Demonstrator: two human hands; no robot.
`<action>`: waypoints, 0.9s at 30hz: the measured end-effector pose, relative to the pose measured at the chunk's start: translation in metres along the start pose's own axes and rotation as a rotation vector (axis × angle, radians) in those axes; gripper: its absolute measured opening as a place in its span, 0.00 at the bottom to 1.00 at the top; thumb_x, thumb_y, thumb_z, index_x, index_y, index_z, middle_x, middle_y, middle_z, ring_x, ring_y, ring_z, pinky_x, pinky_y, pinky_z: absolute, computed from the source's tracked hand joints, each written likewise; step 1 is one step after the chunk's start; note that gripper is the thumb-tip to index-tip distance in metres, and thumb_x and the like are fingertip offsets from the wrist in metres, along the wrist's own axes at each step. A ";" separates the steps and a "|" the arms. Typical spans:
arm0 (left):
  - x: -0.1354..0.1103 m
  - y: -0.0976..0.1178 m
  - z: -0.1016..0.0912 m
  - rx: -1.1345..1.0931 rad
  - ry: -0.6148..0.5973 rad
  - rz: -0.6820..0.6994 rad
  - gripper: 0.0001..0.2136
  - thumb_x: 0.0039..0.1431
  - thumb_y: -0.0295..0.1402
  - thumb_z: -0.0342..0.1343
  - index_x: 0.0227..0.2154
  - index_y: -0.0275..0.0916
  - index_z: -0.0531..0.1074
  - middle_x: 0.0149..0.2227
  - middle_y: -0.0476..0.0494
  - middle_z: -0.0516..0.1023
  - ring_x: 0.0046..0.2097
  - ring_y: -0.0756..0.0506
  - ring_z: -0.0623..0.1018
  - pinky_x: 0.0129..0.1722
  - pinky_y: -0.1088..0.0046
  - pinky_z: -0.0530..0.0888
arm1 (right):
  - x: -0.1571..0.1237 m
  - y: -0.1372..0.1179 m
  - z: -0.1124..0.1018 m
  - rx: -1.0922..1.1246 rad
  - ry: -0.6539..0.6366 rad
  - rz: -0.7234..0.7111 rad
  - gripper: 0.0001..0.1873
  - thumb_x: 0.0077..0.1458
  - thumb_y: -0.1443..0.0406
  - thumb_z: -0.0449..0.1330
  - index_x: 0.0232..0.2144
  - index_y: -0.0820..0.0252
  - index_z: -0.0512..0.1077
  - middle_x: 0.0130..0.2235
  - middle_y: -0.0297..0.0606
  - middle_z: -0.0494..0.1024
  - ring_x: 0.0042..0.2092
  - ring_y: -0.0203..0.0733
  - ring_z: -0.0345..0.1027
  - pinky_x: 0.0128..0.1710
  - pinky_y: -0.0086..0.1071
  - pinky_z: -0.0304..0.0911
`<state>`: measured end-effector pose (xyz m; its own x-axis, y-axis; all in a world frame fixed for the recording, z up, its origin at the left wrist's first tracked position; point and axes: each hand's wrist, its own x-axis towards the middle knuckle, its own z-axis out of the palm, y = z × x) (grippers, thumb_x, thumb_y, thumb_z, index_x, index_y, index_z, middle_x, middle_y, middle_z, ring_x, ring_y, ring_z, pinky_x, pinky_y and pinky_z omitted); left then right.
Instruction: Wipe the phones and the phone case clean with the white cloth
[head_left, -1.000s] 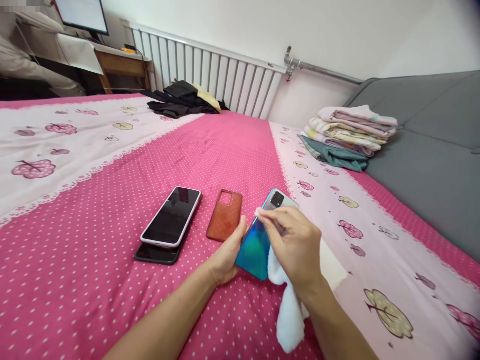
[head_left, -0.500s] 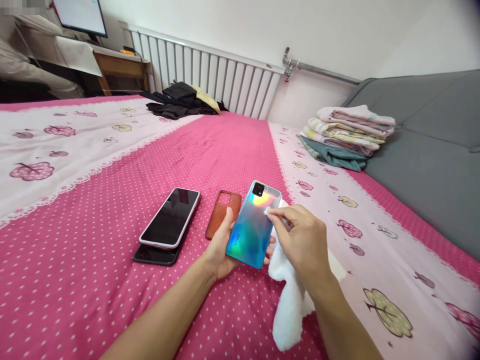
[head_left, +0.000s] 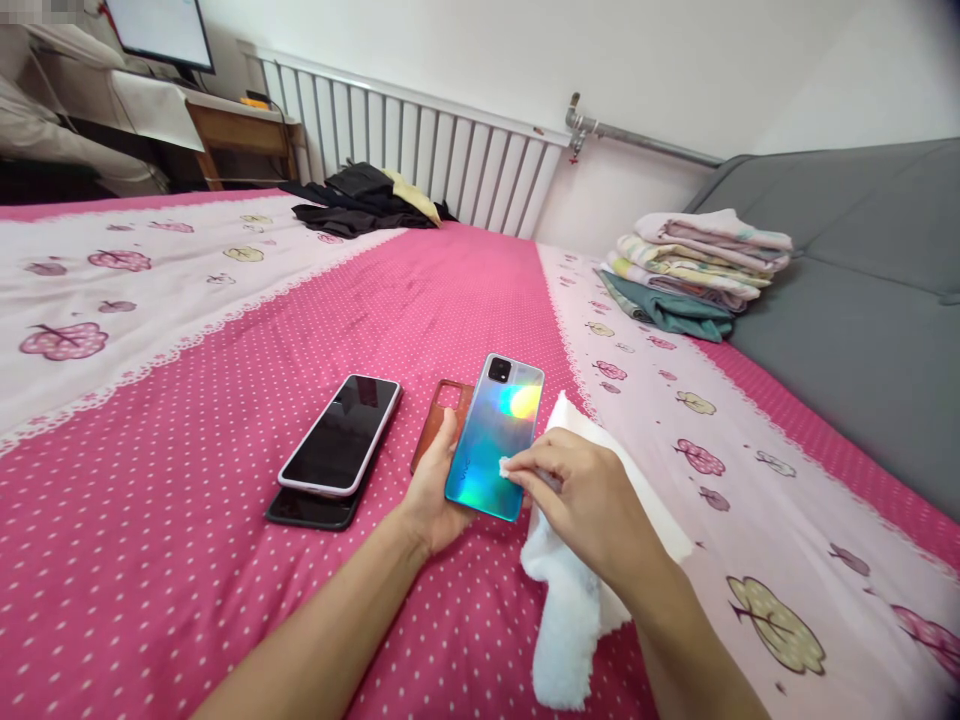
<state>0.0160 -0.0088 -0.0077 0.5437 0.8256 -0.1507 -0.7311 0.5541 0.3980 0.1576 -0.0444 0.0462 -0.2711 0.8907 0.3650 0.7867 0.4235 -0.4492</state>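
My left hand (head_left: 433, 495) holds a shiny blue-silver smartphone (head_left: 499, 425), its back facing up and tilted. My right hand (head_left: 589, 495) is closed in a pinch, with a small white tuft at the fingertips touching the lower right part of the phone's back. Below that hand hangs a fluffy white cloth (head_left: 564, 640); the tuft looks like part of it, though the join is hidden. A brown see-through phone case (head_left: 430, 432) lies on the bed, partly covered by my left hand and the phone.
Left of my hands, a white-rimmed phone (head_left: 341, 440) rests on a black one (head_left: 307, 508). A flat white sheet (head_left: 664, 510) lies under my right arm. Folded bedding (head_left: 697, 260) stands by the grey headboard (head_left: 862, 300). Dark clothes (head_left: 360, 200) lie at the far edge.
My right hand and the white cloth have moved left and down along the phone's back. The phone has shifted slightly left and up, covering more of the brown case.
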 end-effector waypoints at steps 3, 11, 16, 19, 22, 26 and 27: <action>0.001 0.001 0.001 0.009 0.015 0.000 0.25 0.61 0.48 0.41 0.44 0.32 0.72 0.36 0.38 0.80 0.36 0.45 0.79 0.42 0.69 0.72 | 0.002 0.002 0.002 0.008 0.037 0.023 0.07 0.53 0.69 0.59 0.31 0.54 0.77 0.29 0.34 0.75 0.31 0.36 0.69 0.31 0.30 0.64; 0.001 0.006 0.000 -0.027 0.086 -0.018 0.25 0.63 0.47 0.39 0.40 0.30 0.72 0.35 0.38 0.79 0.36 0.45 0.78 0.41 0.69 0.72 | 0.005 0.003 0.011 0.057 0.047 0.041 0.07 0.53 0.68 0.59 0.31 0.55 0.77 0.30 0.34 0.76 0.32 0.36 0.69 0.33 0.31 0.64; 0.001 0.008 0.001 -0.069 0.057 -0.032 0.28 0.63 0.48 0.35 0.36 0.28 0.72 0.32 0.36 0.79 0.34 0.44 0.78 0.41 0.67 0.72 | 0.004 0.000 0.011 0.140 -0.030 0.009 0.08 0.52 0.70 0.59 0.30 0.54 0.77 0.30 0.32 0.76 0.32 0.35 0.69 0.34 0.31 0.64; 0.001 0.008 0.000 -0.057 0.068 -0.030 0.29 0.63 0.48 0.34 0.38 0.27 0.71 0.33 0.34 0.78 0.36 0.42 0.78 0.42 0.66 0.71 | 0.002 0.000 0.007 0.194 -0.098 0.006 0.08 0.51 0.71 0.60 0.29 0.54 0.77 0.31 0.32 0.76 0.32 0.35 0.69 0.34 0.30 0.64; 0.002 0.009 -0.001 -0.047 0.085 -0.034 0.31 0.62 0.50 0.33 0.42 0.24 0.70 0.35 0.31 0.78 0.39 0.40 0.78 0.45 0.63 0.70 | 0.001 0.001 0.005 0.238 -0.169 -0.016 0.08 0.50 0.71 0.60 0.29 0.54 0.77 0.32 0.32 0.77 0.33 0.35 0.70 0.35 0.30 0.64; 0.002 0.010 0.000 -0.070 0.077 -0.044 0.34 0.62 0.51 0.31 0.47 0.20 0.66 0.37 0.28 0.77 0.40 0.40 0.78 0.47 0.63 0.70 | 0.001 -0.001 0.005 0.202 -0.145 -0.056 0.08 0.51 0.72 0.60 0.30 0.55 0.76 0.32 0.31 0.76 0.33 0.34 0.70 0.36 0.31 0.64; 0.001 0.010 0.001 -0.076 0.086 -0.040 0.34 0.62 0.51 0.31 0.48 0.20 0.66 0.37 0.29 0.77 0.39 0.41 0.78 0.46 0.64 0.70 | 0.001 -0.002 0.006 0.185 -0.125 -0.069 0.08 0.51 0.72 0.59 0.30 0.55 0.76 0.32 0.32 0.76 0.33 0.35 0.69 0.36 0.31 0.64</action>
<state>0.0099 -0.0023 -0.0030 0.5381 0.8070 -0.2432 -0.7405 0.5905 0.3209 0.1522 -0.0436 0.0422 -0.3964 0.8673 0.3011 0.6521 0.4968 -0.5727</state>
